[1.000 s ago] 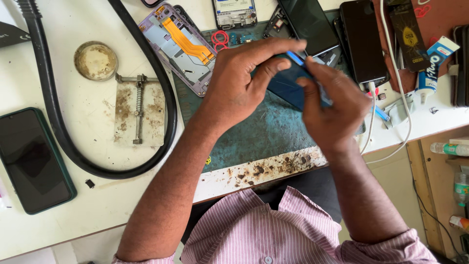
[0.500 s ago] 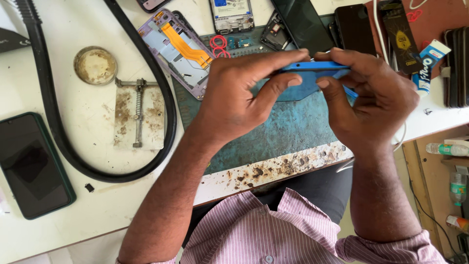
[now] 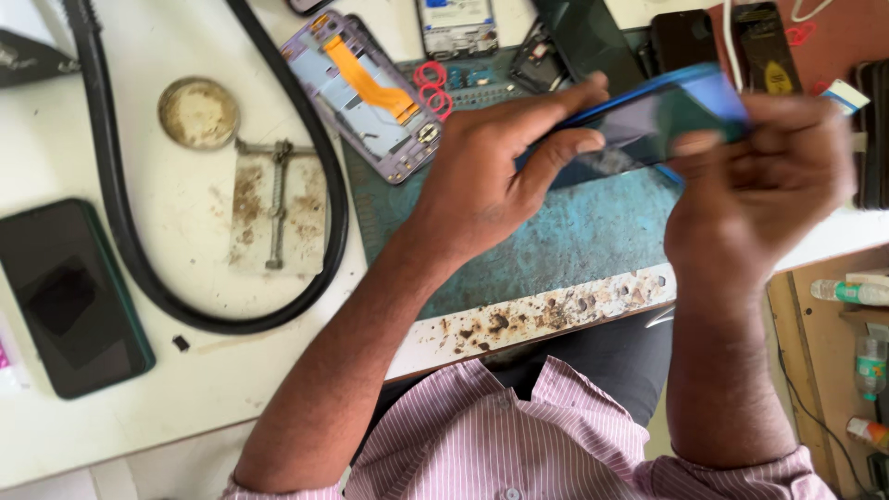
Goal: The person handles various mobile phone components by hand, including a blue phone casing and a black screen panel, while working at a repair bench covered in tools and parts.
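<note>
Blue phone (image 3: 662, 116) upper right of frame, above teal mat (image 3: 574, 250); long axis near horizontal. Left hand (image 3: 491, 181) grips left end, right hand (image 3: 764, 176) grips right end.

A glossy blue phone (image 3: 662, 111) is seen over a worn, matt green mat (image 3: 574, 250); the striped shirt (image 3: 519, 435) is cloth.

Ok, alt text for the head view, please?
Both hands, left hand and right hand, hold a blue phone above a worn teal work mat. An opened purple phone frame and a dark phone lie nearby.
</note>
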